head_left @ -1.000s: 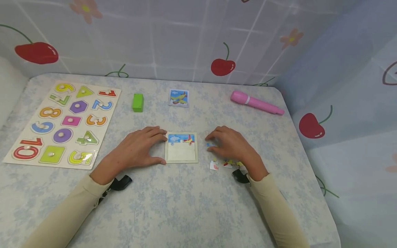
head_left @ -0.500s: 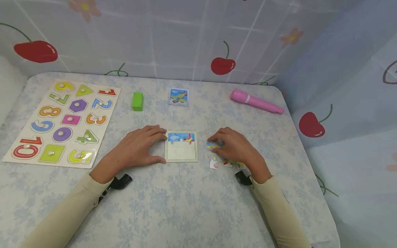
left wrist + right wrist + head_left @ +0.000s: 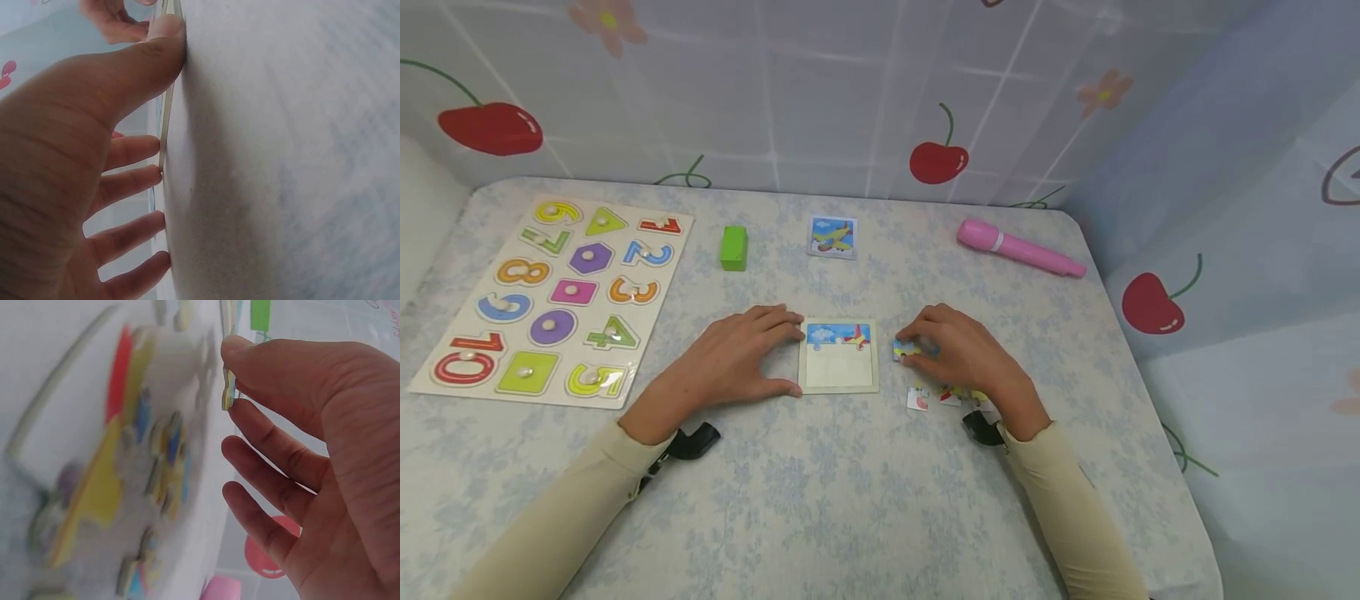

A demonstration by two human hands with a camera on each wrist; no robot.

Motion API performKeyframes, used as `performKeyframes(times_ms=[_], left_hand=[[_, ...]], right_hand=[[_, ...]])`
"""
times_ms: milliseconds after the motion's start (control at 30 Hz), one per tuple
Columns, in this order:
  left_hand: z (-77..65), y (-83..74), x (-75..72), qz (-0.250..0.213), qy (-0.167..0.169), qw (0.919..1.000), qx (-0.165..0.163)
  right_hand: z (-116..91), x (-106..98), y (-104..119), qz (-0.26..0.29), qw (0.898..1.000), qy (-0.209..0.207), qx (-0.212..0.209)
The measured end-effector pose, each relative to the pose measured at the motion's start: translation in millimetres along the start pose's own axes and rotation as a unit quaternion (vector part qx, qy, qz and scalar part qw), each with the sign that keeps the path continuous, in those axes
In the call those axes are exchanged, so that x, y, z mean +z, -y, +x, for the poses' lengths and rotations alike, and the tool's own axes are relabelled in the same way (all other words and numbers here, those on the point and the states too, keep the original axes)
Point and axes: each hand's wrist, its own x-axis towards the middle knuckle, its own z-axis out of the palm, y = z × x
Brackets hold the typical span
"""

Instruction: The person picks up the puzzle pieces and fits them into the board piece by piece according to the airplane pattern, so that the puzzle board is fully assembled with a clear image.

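A shallow square jigsaw tray (image 3: 839,377) lies mid-table, a strip of sky and a red plane tail filling its top. My left hand (image 3: 730,354) rests at its left side, fingertips and thumb touching the edge; the left wrist view shows the fingers spread along the rim. Just right of the tray, my right hand (image 3: 962,346) pinches a blue and yellow puzzle piece (image 3: 904,350) between thumb and fingers. The right wrist view shows this piece edge-on. Several loose puzzle pieces (image 3: 917,398) lie below the right hand, some partly covered by it.
A plane picture card (image 3: 832,237) lies behind the tray, with a green block (image 3: 733,248) to its left. A pink wand-shaped object (image 3: 1021,248) is at the back right. A number-and-shape board (image 3: 561,292) covers the left side.
My right hand shifted slightly right, then back left, and the pinched piece now shows more clearly, nearer the tray. My left hand stays at the tray's edge.
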Motion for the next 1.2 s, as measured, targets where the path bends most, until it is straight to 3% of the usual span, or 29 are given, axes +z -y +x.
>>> performKeyframes(times_ms=[867, 1200], left_hand=[[-0.7, 0.8, -0.3, 0.001, 0.002, 1.0000, -0.002], [-1.2, 1.3, -1.0, -0.005, 0.002, 1.0000, 0.004]], right_hand=[[45.2, 9.2, 40.7, -0.015, 0.998, 0.015, -0.065], [59.1, 18.0, 53.3, -0.032, 0.997, 0.028, -0.070]])
